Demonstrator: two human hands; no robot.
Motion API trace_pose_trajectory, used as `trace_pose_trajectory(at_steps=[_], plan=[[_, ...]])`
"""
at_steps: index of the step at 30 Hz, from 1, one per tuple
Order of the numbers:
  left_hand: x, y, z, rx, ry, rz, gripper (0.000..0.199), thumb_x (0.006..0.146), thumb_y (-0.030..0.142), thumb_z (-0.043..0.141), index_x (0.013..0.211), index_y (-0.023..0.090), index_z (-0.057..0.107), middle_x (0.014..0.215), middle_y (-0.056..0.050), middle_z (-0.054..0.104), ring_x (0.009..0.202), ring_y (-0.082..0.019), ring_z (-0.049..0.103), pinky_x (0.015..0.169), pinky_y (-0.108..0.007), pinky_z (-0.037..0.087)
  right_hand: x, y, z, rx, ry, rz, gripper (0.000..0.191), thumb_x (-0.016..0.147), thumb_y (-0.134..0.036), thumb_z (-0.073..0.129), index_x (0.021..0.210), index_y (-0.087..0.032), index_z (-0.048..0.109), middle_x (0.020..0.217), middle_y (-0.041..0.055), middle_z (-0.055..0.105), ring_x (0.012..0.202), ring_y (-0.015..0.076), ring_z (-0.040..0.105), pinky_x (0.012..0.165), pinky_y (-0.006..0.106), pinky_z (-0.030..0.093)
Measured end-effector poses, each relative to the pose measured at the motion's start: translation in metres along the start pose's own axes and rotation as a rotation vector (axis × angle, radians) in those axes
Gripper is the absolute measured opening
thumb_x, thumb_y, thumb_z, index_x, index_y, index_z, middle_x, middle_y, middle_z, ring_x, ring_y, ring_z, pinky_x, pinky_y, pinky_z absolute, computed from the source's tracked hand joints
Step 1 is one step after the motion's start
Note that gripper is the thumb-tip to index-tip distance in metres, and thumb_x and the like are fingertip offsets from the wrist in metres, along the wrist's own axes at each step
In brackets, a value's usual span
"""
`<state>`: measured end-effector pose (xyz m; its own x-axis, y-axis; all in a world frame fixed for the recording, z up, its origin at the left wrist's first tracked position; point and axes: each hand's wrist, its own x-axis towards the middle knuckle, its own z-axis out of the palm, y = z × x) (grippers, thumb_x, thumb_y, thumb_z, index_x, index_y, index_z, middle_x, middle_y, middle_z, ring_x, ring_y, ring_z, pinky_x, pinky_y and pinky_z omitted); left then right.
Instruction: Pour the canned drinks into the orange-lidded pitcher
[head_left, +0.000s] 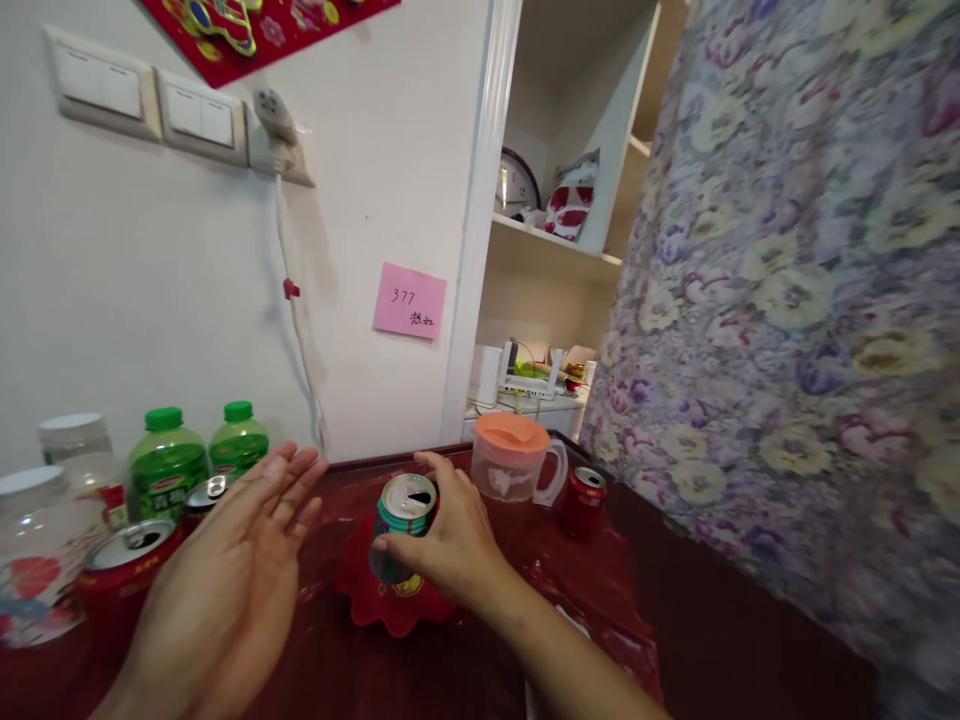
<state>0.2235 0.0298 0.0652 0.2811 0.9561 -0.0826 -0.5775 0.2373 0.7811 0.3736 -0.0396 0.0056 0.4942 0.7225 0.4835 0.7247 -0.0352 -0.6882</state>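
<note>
From where I stand, the left hand (232,560) is spread wide, palm bare, with the teal can (388,562) at about three o'clock from it. The right hand (457,535) grips that can, which sits at nine o'clock to its palm, over a red scalloped mat (375,613); I can't tell whether they touch. The can looks upright, its silver top showing a dark opening at three o'clock.

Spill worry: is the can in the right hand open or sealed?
Open: the teal can in the right hand shows a dark drinking hole in its top. Whether liquid remains, I cannot tell.
</note>
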Motion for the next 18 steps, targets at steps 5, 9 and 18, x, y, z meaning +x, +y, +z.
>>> trace_pose_trajectory(at_steps=[5,9,18], plan=[[-0.006,0.005,0.005,-0.041,-0.010,-0.012,0.025,0.100,0.020,0.049,0.095,0.026,0.072,0.112,0.006,0.073,0.119,-0.011,0.062,0.119,-0.033,0.037,-0.017,0.002,-0.031,0.021,0.028,0.020,0.088,0.058,-0.038,0.088,0.138,-0.026,0.053,0.120,0.0086,0.064,0.110,0.0306,0.058,0.097,0.048,0.045],[-0.005,0.005,0.003,-0.051,-0.011,-0.008,0.024,0.099,0.022,0.050,0.094,0.027,0.073,0.111,0.007,0.074,0.123,-0.011,0.059,0.119,-0.032,0.035,-0.034,0.019,-0.059,0.034,0.114,0.036,0.086,0.057,-0.035,0.088,0.136,-0.026,0.054,0.128,0.0083,0.063,0.117,0.0308,0.058,0.102,0.047,0.044],[0.009,0.000,-0.005,-0.034,-0.015,0.017,0.024,0.097,0.025,0.053,0.089,0.029,0.075,0.099,0.008,0.076,0.108,-0.009,0.067,0.073,-0.018,0.056,-0.075,0.091,-0.135,-0.101,0.308,0.193,0.076,0.062,-0.037,0.082,0.133,-0.027,0.055,0.116,0.0071,0.069,0.106,0.0301,0.067,0.091,0.044,0.053]])
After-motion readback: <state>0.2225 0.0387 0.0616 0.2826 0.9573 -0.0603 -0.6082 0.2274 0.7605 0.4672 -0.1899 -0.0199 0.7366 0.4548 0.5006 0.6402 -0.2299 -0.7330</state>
